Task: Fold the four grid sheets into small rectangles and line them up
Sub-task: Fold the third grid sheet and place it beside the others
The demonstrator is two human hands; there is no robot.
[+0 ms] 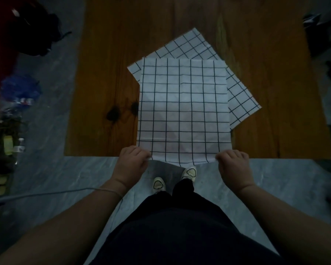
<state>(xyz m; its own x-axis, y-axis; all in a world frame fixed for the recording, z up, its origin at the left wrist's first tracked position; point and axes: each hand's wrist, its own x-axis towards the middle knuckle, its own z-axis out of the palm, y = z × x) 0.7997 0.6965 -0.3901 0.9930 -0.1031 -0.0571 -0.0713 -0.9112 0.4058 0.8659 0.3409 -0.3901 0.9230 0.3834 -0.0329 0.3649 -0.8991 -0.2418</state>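
Head view: the top grid sheet lies square over the table's near edge, its lower corners pinched by my left hand and right hand; beneath it a second grid sheet lies turned diagonally, toward the table's middle.

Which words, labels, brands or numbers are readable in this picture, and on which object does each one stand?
No text can be read here.
On the blue bag on the floor: red and white print, too blurred to read.
On the small bottle at the left: a label, too small and dark.
On the top grid sheet: only black lines, no writing.
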